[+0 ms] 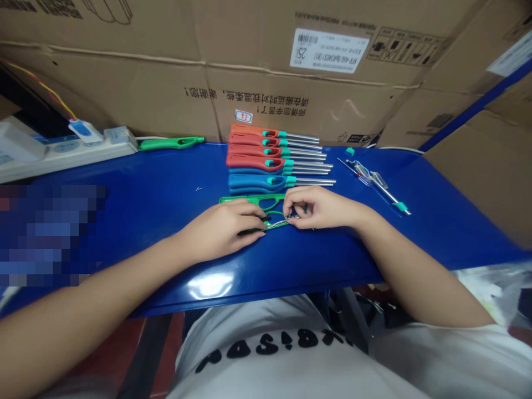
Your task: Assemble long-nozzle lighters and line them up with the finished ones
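Note:
My left hand [230, 224] is curled over the near half of a green gas-lighter casing [272, 224], pressing it to the table. Inside that shell, thin whitish wires [277, 223] run toward my right hand [318, 208], whose thumb and forefinger pinch them at the shell's right end. My fingers hide most of the inner parts. Just behind lies the other green casing half [249, 198], partly covered by both hands. Beyond it, several finished-looking lighters with red, orange and blue handles [249, 183] lie in a stacked row, metal tubes pointing right.
Lighter inner parts with a metal tube [386, 191] lie at the right, near a small teal piece [350, 151]. A green casing piece [172, 143] sits by the power strip [66, 152] at the back left. A small screw [198, 189] lies left. Cardboard [257, 72] walls the back.

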Demonstrator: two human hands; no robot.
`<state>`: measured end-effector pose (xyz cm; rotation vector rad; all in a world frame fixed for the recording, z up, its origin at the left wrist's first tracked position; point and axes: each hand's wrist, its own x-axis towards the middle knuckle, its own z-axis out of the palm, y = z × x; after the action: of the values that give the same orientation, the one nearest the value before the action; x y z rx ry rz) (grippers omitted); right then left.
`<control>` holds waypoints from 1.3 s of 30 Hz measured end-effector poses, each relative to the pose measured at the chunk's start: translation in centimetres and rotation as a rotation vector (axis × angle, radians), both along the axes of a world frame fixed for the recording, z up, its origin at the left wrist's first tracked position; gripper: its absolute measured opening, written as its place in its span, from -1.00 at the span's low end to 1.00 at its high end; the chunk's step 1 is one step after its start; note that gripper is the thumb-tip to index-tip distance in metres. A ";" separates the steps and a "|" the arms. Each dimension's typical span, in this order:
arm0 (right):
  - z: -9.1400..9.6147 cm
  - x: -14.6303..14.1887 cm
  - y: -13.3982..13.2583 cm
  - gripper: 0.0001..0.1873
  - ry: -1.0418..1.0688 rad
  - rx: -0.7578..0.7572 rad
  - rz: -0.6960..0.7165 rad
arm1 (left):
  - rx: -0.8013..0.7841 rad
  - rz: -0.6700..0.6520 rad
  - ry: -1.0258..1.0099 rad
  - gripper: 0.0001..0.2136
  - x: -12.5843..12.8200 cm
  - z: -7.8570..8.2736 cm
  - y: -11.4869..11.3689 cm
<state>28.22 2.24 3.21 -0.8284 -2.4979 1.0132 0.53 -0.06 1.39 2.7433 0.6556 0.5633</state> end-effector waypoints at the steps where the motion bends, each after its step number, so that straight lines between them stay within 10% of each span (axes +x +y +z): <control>1: 0.0 0.0 0.0 -0.86 0.002 -0.009 0.010 | 0.001 0.000 0.001 -0.80 0.0 0.0 0.0; 21: 0.8 -0.1 -0.5 -0.65 -0.038 -0.021 0.123 | -0.002 -0.002 -0.008 -0.81 0.1 0.1 0.0; 39: 0.2 -1.0 -1.3 -0.92 -0.187 0.258 0.011 | -0.126 0.095 -0.082 -0.81 0.7 -0.3 -0.6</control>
<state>27.23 0.89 3.38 -0.8629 -2.7159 0.6212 1.19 -0.69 1.06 2.5685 0.7779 0.6290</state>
